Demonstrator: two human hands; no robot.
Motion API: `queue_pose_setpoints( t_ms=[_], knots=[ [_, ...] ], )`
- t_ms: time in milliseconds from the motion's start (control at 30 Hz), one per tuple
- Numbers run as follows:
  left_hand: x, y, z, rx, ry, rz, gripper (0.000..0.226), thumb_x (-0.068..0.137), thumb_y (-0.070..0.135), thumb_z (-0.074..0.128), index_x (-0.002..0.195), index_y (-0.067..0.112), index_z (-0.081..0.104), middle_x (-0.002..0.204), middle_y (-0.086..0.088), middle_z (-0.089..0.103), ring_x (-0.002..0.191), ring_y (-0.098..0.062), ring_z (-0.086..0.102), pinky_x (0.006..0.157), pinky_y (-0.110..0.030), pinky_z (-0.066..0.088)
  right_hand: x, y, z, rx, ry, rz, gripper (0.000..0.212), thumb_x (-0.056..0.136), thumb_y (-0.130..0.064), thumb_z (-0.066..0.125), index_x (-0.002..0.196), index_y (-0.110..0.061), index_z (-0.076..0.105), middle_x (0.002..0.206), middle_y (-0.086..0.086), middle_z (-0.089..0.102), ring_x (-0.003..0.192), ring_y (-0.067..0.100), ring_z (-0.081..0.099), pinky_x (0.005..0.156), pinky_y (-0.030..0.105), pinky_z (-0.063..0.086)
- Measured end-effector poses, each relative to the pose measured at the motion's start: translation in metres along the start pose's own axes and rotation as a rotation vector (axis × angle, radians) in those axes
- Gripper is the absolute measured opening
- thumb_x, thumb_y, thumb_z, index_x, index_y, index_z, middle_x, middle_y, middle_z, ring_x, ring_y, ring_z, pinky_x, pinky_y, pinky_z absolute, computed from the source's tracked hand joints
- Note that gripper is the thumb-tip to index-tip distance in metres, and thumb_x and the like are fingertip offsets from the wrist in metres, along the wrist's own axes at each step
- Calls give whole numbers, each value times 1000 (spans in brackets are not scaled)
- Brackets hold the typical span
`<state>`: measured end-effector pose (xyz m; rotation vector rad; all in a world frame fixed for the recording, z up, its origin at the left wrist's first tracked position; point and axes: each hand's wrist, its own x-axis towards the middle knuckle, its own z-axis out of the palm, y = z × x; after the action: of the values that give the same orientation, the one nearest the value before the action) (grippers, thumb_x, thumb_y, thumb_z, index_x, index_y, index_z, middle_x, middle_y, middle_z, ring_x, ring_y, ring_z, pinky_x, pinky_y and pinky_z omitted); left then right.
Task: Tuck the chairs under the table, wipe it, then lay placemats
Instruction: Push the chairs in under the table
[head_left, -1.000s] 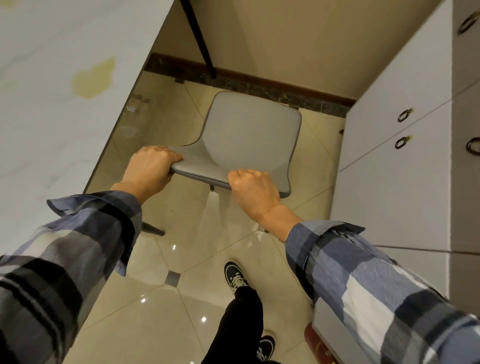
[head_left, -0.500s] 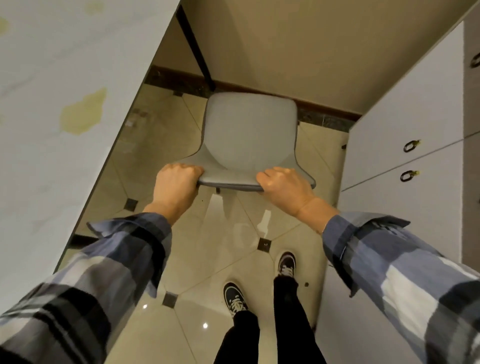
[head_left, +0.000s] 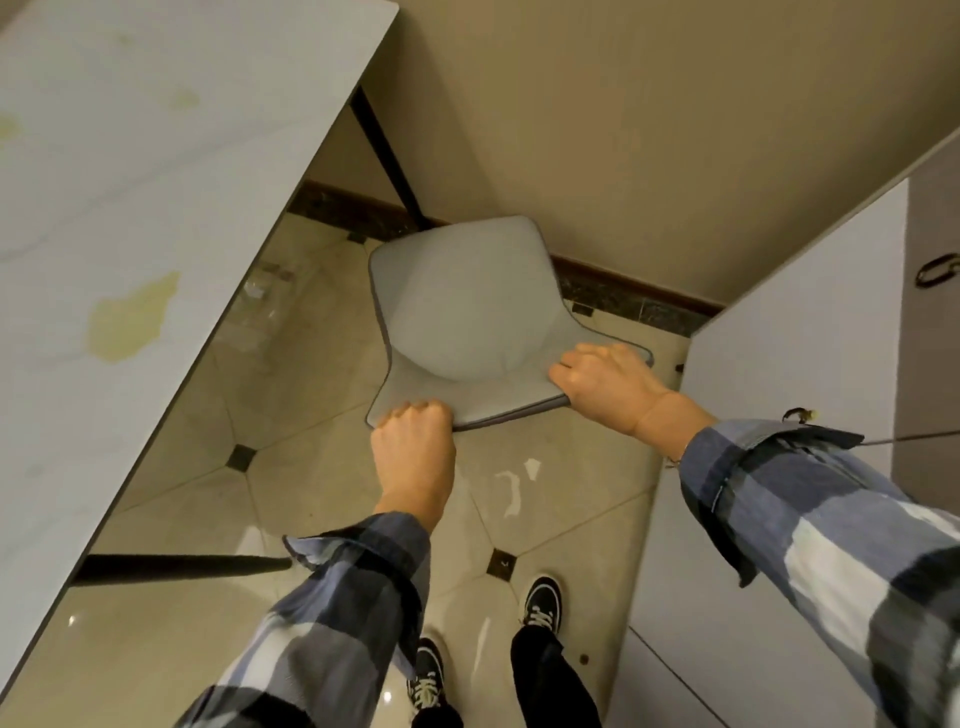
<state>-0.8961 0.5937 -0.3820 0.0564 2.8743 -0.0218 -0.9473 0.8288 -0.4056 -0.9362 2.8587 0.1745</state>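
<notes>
A white marble-patterned table is seen along the left side, with yellowish stains spread over its top near the long edge that faces the floor. White cabinets are set along the right side, with ring pulls on the drawer fronts. Between the two, on the beige tiled floor, a grey chair is stood close to the wall's dark skirting, just beside the table's far corner and its black leg; the seat is not covered by the tabletop. The top edge of the backrest is gripped at both ends: the left hand is curled tightly over its left corner, and the right hand is wrapped over its right corner, fingers pressed onto the front face. Plaid sleeves are worn on both arms, and two dark sneakers are planted on the tiles below.
</notes>
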Motion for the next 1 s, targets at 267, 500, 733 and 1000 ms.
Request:
queue_pose_setpoints(
  t_ms=[267, 500, 733, 1000],
  knots=[
    [52, 46, -17, -46, -39, -42, 17, 96, 8, 49, 89, 19, 59, 85, -2, 66, 80, -27, 65, 63, -31, 39, 46, 73, -24, -129, -189, 112, 17, 89, -8, 56, 101, -16, 66, 101, 5, 68, 97, 27, 64, 60, 33, 38],
    [104, 97, -25, -195, -93, 44, 17, 88, -2, 49, 85, 15, 53, 86, -9, 63, 81, -34, 65, 63, -33, 37, 69, 153, -20, -204, -264, 134, 16, 81, -14, 59, 89, -25, 67, 92, 0, 70, 91, 25, 64, 87, 37, 45],
    [124, 139, -20, -411, -93, 220, 22, 71, 8, 59, 92, 12, 57, 92, -9, 66, 83, -31, 65, 64, -36, 50, 53, 208, -11, -226, -186, 75, 25, 71, -8, 69, 95, -13, 72, 95, 9, 71, 90, 31, 66, 84, 40, 52],
    [160, 150, -13, -681, -433, 302, 78, 86, 51, 60, 149, 12, 34, 151, -10, 41, 134, -31, 41, 114, -39, 31, 52, 245, -9, -305, -261, 41, 27, 76, -10, 69, 103, -12, 69, 104, 9, 69, 97, 29, 63, 90, 38, 48]
  ],
)
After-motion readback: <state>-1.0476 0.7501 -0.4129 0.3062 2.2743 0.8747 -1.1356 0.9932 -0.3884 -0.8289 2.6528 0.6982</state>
